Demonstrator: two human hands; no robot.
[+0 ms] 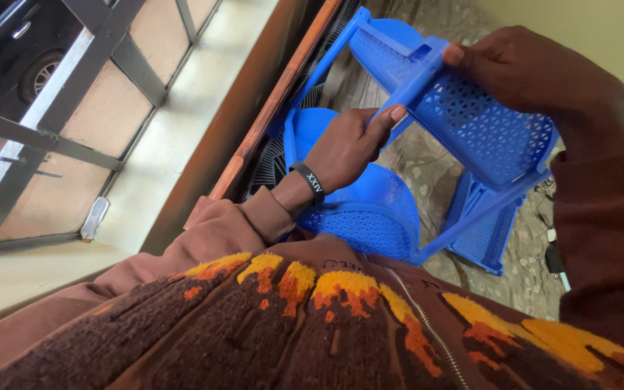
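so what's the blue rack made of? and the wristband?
Blue rack: looks like moulded plastic, one uniform colour, slight sheen, fine perforated lattice, thin straight rails. Both hands, left and right, grip it. Wristband: probably silicone or rubber, a smooth matte black band, though this is uncertain.

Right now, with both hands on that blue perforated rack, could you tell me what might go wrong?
1. The blue plastic rack is held in the air, tilted, by the left hand and right hand; it could slip.
2. Its thin frame bars might flex or snap if forced.
3. Small items on the patterned cloth beneath could get knocked.
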